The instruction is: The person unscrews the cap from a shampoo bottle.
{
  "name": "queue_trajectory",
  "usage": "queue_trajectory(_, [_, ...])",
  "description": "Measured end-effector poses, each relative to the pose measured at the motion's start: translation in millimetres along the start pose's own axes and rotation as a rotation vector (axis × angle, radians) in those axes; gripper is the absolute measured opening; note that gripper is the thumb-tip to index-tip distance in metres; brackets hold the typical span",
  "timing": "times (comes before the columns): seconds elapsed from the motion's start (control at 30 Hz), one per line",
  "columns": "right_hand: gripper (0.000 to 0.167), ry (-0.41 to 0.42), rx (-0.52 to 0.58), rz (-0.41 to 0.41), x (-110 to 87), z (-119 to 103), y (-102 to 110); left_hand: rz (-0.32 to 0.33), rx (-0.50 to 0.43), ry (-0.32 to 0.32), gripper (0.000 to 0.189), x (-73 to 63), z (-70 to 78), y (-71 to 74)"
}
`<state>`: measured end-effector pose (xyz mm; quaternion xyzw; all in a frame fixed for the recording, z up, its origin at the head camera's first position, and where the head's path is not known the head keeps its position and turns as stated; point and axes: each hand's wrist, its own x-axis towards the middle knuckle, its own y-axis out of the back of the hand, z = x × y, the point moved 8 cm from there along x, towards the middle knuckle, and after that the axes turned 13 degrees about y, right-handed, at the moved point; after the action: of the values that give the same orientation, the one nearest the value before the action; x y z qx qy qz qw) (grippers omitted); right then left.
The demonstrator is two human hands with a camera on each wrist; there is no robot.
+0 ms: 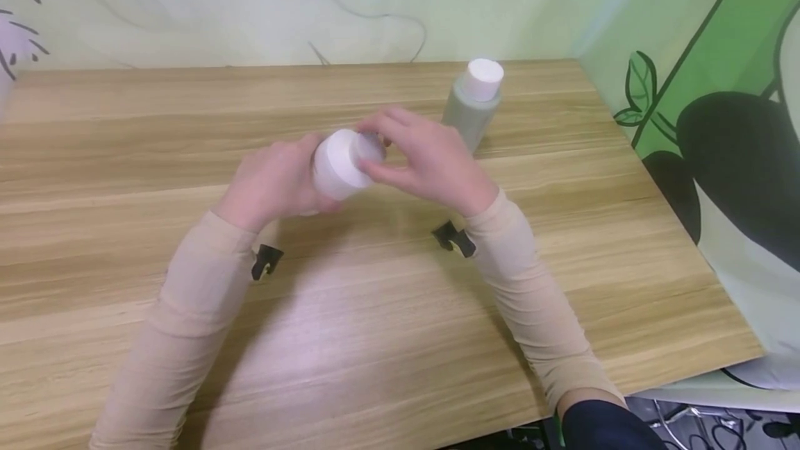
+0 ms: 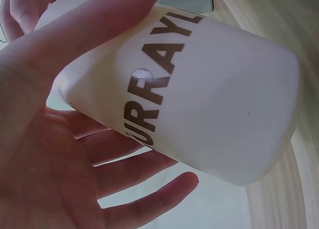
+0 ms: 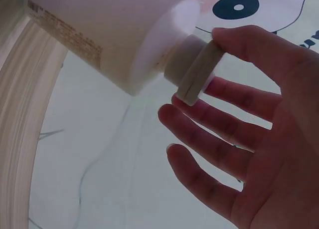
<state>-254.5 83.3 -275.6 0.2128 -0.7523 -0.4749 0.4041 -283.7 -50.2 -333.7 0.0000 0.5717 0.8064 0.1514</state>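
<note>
Gripping a white, cylindrical, plastic-looking bottle [image 1: 337,169] above the pale wood-grain bench [image 1: 375,353], the left hand [image 1: 278,179] sits at its 9 o'clock side in the head view, thumb laid across the body and the other fingers reaching underneath. The right hand [image 1: 428,155] comes in from 3 o'clock, its thumb and fingers pinching the pale, disc-shaped cap [image 3: 202,72] at the bottle's neck, while its lower fingers are spread out free. The white bottle is tilted, its neck toward about 2 o'clock in the head view, and toward 4 o'clock in the right wrist view. In the left wrist view its base points to 4 o'clock, and large brown letters [image 2: 172,47] run round the body from about 7 to 1 o'clock. At 2 o'clock from the held bottle, a grey-green cylindrical bottle with a white cap [image 1: 471,106] stands upright on the bench, just beyond the right hand. Long beige fabric sleeves [image 1: 531,297] cover both forearms, with a small black angular piece [image 1: 267,261] beside each wrist, near 6 o'clock from the left hand and 5 o'clock from the right. At 12 o'clock rises a pale green wall with painted leaves [image 1: 640,82], and dark cords [image 1: 728,429] show below the bench toward 4 o'clock.
</note>
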Motion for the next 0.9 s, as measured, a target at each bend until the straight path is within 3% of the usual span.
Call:
queue_trajectory(0.3, [0.039, 0.121, 0.055, 0.009, 3.3, -12, 2, 0.011, 0.016, 0.001, 0.079, 0.0, -2.8, 3.1])
queue_trajectory(0.5, [0.049, 0.091, 0.061, 0.074, 3.8, -9, 6, 0.021, -0.006, -0.024, 0.075, -0.9, -1.1, 3.7])
queue_trajectory(0.7, [0.039, 0.023, 0.049, 0.077, 0.6, -6, 6, 0.015, 0.005, -0.028, 0.077, -1.7, 0.9, 2.1])
queue_trajectory(0.9, [0.035, 0.057, 0.05, 0.082, 1.7, -8, 5, 0.021, 0.021, -0.023, 0.077, -1.3, -0.5, 3.5])
